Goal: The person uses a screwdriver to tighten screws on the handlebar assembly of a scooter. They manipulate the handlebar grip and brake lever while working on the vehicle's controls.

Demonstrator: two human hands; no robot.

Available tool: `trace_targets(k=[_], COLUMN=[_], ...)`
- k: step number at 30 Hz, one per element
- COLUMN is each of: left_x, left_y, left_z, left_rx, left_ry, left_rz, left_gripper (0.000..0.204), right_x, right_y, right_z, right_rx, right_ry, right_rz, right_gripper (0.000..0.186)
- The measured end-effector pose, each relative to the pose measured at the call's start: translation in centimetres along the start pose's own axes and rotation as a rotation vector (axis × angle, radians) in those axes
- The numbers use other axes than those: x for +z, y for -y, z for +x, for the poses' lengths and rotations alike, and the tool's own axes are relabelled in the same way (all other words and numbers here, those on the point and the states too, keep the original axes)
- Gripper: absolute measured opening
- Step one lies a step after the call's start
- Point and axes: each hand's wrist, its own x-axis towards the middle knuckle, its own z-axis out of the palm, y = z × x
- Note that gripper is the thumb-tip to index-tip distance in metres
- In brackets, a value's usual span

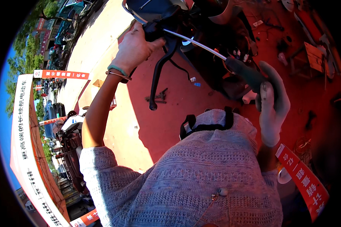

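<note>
At the left, the black control housing point(151, 32) on the handlebar is clasped by the gloved left hand point(132, 49), with the thumb laid along its lower side; the fingers behind it are partly hidden. Below the housing, the black brake lever point(160, 70) is angled down and left. To the right, the screwdriver point(215, 53) is aligned from upper left to lower right, its tip directed at the housing beside the left thumb; whether a screw is engaged cannot be told. At the far end, the dark handle point(248, 72) is enclosed by the gloved right hand point(272, 106), while the tip is nearer the left.
</note>
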Motion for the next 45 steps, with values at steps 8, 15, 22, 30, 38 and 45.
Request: trace_targets(k=[8, 15, 22, 30, 38, 45], left_x=[-1.2, -1.4, -1.0, -1.3, -1.5, -1.5], left_y=[-1.2, -1.4, -0.8, -1.2, -1.1, -1.1], left_z=[0.1, 0.2, 0.4, 0.3, 0.2, 0.3], left_rx=[-0.115, -0.15, -0.07, -0.102, -0.124, -0.131], left_ry=[0.108, 0.156, 0.126, 0.158, 0.174, 0.184], left_rz=[-0.053, -0.045, -0.03, -0.039, -0.103, -0.101], left_gripper=[0.057, 0.059, 0.057, 0.055, 0.055, 0.054], right_x=[0.1, 0.7, 1.4, 1.9, 1.5, 1.3], right_y=[-0.8, -0.6, 0.0, 0.5, 0.6, 0.0], right_z=[0.5, -0.1, -1.3, -1.7, -1.9, -1.8], right_rx=[-0.349, -0.413, -0.216, -0.264, -0.058, -0.145], right_ry=[-0.01, -0.01, -0.018, -0.037, -0.045, -0.046], right_rz=[-0.202, -0.186, -0.043, -0.003, 0.046, -0.02], right_gripper=[0.045, 0.04, 0.04, 0.042, 0.045, 0.047])
